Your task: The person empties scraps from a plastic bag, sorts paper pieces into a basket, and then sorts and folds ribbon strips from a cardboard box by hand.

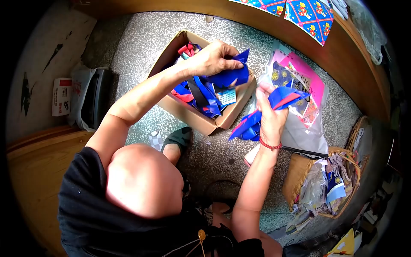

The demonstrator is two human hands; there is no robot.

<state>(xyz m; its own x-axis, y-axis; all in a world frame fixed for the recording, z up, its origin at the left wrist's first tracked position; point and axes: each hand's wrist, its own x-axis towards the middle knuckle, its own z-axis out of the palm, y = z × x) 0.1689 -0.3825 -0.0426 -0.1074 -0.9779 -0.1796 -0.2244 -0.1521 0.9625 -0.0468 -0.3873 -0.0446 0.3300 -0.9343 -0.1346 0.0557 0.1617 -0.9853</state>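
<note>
My left hand is above the cardboard box, its thumb and fingers closed on a dark blue piece of thin sheet; whether it is cloth or paper I cannot tell. In the box lie blue scraps and red scraps, with a light printed card among them. To the right of the box, my right hand, with a red bead bracelet at the wrist, grips a bundle of blue and red strips. The ends of that bundle stick out on both sides of the hand.
On the speckled floor, a pink printed bag lies on white plastic right of the box. A wicker basket full of scraps stands at lower right. Blue flowered sheets hang over the wooden edge above. A small white box is at left.
</note>
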